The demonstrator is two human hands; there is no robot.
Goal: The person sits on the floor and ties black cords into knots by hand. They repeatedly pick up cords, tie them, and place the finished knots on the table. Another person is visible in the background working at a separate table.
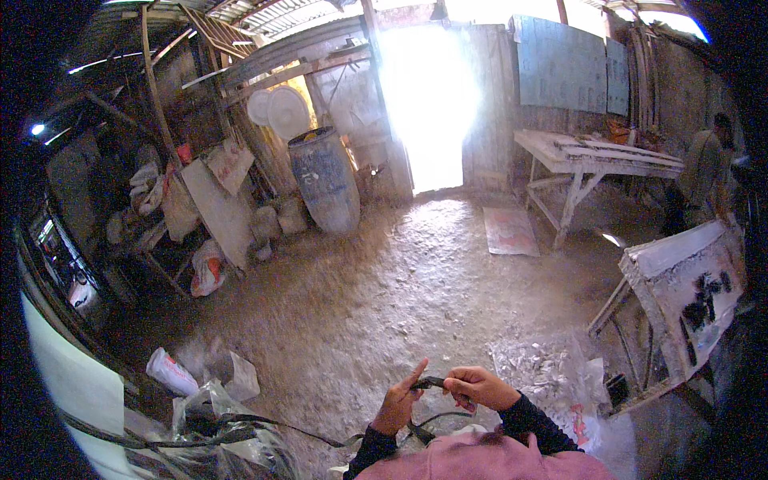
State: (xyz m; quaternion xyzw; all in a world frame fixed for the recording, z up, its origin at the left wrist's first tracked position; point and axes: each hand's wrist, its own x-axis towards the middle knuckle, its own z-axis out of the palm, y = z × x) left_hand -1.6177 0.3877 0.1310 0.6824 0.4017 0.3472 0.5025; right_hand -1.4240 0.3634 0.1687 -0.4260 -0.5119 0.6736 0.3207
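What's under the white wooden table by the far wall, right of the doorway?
Under the white table only its angled legs and bare dirt floor show. A flat pinkish sheet lies on the floor beside its left end. The space toward the wall is in shadow, so anything there is hidden.

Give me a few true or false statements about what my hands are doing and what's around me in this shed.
1. Both hands hold a dark strap between them. True; left hand, right hand.
2. A blue barrel stands near the bright doorway. True.
3. The barrel lies on its side. False; it stands upright.
4. A wooden table stands right of the doorway. True.
5. The floor is tiled. False; it is rough and dusty.
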